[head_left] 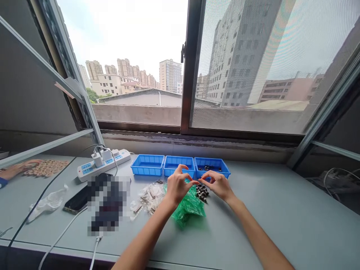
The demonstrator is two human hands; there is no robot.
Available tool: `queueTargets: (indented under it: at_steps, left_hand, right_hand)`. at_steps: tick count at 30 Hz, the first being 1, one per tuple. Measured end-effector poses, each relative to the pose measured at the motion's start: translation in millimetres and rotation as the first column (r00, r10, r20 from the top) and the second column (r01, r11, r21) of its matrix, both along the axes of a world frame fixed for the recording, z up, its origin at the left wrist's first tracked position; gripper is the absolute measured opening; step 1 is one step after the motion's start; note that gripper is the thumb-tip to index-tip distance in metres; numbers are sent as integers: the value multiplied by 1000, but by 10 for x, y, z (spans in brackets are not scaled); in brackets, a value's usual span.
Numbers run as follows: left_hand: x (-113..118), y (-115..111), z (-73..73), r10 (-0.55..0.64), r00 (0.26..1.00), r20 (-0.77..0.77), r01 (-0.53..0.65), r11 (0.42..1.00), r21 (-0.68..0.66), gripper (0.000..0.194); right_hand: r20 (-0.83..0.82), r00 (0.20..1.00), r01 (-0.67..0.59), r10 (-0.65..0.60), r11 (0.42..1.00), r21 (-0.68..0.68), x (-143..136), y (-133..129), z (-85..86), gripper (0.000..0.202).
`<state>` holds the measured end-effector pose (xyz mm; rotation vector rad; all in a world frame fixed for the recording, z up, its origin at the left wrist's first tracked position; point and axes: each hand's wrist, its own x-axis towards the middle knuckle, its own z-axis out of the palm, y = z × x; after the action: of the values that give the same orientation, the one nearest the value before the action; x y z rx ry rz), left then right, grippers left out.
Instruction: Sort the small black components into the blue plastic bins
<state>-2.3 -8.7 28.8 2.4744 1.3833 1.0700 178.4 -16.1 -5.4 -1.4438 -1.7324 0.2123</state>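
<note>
Above a green plastic bag (189,208), my left hand (180,184) has its thumb and index finger curved toward each other, their tips near my right hand. My right hand (218,183) is in a pinch, its fingertips over a pile of small dark and metallic parts (202,192); whatever it holds is too small to name. Behind the hands stand three blue trays: the left tray (148,173), the middle tray (180,161), and the right tray (225,170), which holds some small dark parts. Small clear packets (152,197) lie left of my left hand.
At the left are a white power strip (120,157) with cables, a black phone (77,200), crumpled white plastic (50,202) and small tan pieces (47,168) near another person's hand (28,165). A metal frame (95,131) borders the table.
</note>
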Motion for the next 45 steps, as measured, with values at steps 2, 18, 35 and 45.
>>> queueTargets:
  at_steps: [2,18,35,45]
  left_hand:
    - [3,2,-3,-1,1000,-10,1,1000,-4,17]
    - [2,-26,49,38,999,-32,-40,997,-62,14]
    - [0,29,5,-55,997,-48,53,998,-35,9]
    - [1,22,7,-27,990,-141,18,998,-64,8]
  right_hand:
    - [88,995,-46,50,998,-46,-4,-14,-1,26]
    - [226,971,-16,72,971,-238,-30,-90,112,20]
    - [178,981,-19,74,956,-294,49,-89,123,16]
    - [169,984,-9,64,950,-311,28,-94,128,15]
